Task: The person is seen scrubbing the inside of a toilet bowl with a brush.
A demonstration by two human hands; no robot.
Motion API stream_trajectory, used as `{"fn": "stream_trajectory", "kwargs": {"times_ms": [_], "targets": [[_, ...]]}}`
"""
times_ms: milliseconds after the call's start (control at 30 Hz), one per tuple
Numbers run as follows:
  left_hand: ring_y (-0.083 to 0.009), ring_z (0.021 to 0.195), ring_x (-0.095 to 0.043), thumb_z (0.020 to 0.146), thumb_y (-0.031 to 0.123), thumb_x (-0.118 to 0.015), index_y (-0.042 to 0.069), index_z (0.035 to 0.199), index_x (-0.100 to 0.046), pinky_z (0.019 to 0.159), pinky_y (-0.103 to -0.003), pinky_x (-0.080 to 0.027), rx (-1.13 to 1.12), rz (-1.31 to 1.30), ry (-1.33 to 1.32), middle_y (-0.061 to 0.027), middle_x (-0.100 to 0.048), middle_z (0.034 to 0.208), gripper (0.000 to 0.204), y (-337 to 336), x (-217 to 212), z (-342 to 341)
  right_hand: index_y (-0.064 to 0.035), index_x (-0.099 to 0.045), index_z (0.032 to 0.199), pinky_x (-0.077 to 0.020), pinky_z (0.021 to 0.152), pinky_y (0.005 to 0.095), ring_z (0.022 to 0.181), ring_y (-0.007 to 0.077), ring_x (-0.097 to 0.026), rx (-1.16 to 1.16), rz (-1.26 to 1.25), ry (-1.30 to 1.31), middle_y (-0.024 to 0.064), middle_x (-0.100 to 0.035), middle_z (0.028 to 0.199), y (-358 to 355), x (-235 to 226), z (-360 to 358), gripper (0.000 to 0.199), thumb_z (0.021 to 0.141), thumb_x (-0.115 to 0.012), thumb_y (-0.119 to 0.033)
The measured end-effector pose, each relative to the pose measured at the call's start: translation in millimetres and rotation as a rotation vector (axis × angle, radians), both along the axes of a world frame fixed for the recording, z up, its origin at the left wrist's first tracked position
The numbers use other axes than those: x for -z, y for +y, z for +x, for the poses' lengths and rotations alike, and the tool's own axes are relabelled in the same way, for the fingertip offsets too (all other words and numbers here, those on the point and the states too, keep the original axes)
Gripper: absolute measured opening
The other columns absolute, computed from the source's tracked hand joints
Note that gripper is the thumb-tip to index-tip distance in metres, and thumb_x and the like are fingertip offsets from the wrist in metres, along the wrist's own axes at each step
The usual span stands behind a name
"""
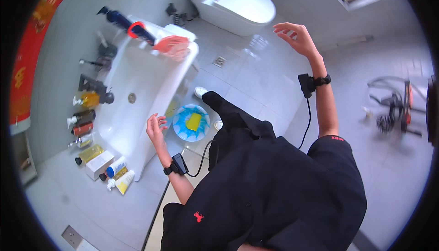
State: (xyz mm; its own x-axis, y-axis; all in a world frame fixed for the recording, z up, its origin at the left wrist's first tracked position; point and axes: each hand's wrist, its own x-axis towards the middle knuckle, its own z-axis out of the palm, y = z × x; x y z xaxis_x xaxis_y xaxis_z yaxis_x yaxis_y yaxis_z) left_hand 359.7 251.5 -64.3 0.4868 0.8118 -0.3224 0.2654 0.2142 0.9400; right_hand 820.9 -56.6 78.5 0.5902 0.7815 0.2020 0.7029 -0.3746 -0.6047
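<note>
Two bare hands reach out over a bathroom, both empty, with their fingers apart and loosely bent. The left hand [156,130] hangs in front of the side of a white bathtub [137,77]; whether it touches the tub I cannot tell. Just to the right of that hand sits a round blue-and-white basin [181,129] with a yellow sponge-like block [194,121] lying in it (the material is hard to tell). The right hand [299,41] is stretched well forward and to the right, far from the basin, its palm turned inward and its fingers half curled.

Ahead of the left hand, at the far end of the tub, lie a crumpled coral-coloured item [171,46] and a dark blue pump bottle [116,19]. To the left of the same hand, an amber pump bottle [89,99] stands in a row of bottles along the tub, and a white box [99,164] lies nearer the body. To the left of the right hand and a little ahead is a white toilet [244,2]. Each wrist wears a strapped black device with a cable.
</note>
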Motion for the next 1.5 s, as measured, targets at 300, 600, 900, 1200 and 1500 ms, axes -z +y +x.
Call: {"fn": "stream_trajectory", "kwargs": {"times_ms": [300, 600, 900, 1200, 1500], "targets": [[-0.0127, 0.076, -0.06, 0.097, 0.034, -0.053, 0.006, 0.108, -0.058, 0.062, -0.026, -0.046, 0.192, -0.237, -0.084, -0.0055, -0.065, 0.088, 0.031, -116.8, 25.7, 76.7, -0.0085, -0.068, 0.102, -0.0534, 0.065, 0.0283, 0.075, 0.0153, -0.066, 0.467, 0.013, -0.098, 0.0047, -0.071, 0.085, -214.2, -36.4, -59.5, 0.019, 0.084, -0.069, -0.015], [-0.011, 0.078, -0.061, 0.097, 0.031, -0.051, 0.009, 0.106, -0.061, 0.062, -0.025, -0.046, 0.755, -0.236, -0.307, -0.0039, -0.066, 0.088, 0.025, -235.3, -43.8, 396.0, -0.0049, -0.068, 0.101, -0.0519, 0.06, 0.0263, 0.074, 0.0132, -0.066, 0.798, 0.12, -0.053, 0.007, -0.071, 0.085, -348.7, -24.7, -19.6, 0.019, 0.085, -0.067, -0.014], [-0.0107, 0.076, -0.061, 0.098, 0.029, -0.051, 0.006, 0.106, -0.06, 0.062, -0.023, -0.048, 0.877, -0.309, -0.229, -0.0063, -0.066, 0.087, 0.026, -264.9, -74.9, 527.4, -0.005, -0.068, 0.104, -0.0501, 0.064, 0.0261, 0.079, 0.0135, -0.065, 0.776, 0.064, 0.056, 0.0061, -0.07, 0.088, -358.5, -7.8, 109.2, 0.021, 0.086, -0.066, -0.016], [-0.0109, 0.076, -0.06, 0.097, 0.029, -0.051, 0.008, 0.102, -0.059, 0.063, -0.025, -0.047, 0.421, -0.286, -0.207, -0.0057, -0.066, 0.088, 0.023, -149.1, -56.2, 587.9, -0.0073, -0.067, 0.107, -0.0503, 0.064, 0.0261, 0.078, 0.0118, -0.064, 0.493, 0.052, -0.101, 0.0048, -0.07, 0.087, -280.4, -71.0, 333.7, 0.022, 0.087, -0.067, -0.018], [-0.0097, 0.076, -0.061, 0.098, 0.03, -0.05, 0.007, 0.103, -0.06, 0.062, -0.024, -0.046, -0.023, -0.026, -0.248, -0.0049, -0.068, 0.088, 0.025, -32.6, -81.6, 635.7, -0.0072, -0.064, 0.114, -0.0516, 0.068, 0.0262, 0.085, 0.0138, -0.066, -0.001, -0.175, -0.194, 0.0058, -0.071, 0.093, -88.1, -136.6, 592.1, 0.031, 0.089, -0.067, -0.026]]}}
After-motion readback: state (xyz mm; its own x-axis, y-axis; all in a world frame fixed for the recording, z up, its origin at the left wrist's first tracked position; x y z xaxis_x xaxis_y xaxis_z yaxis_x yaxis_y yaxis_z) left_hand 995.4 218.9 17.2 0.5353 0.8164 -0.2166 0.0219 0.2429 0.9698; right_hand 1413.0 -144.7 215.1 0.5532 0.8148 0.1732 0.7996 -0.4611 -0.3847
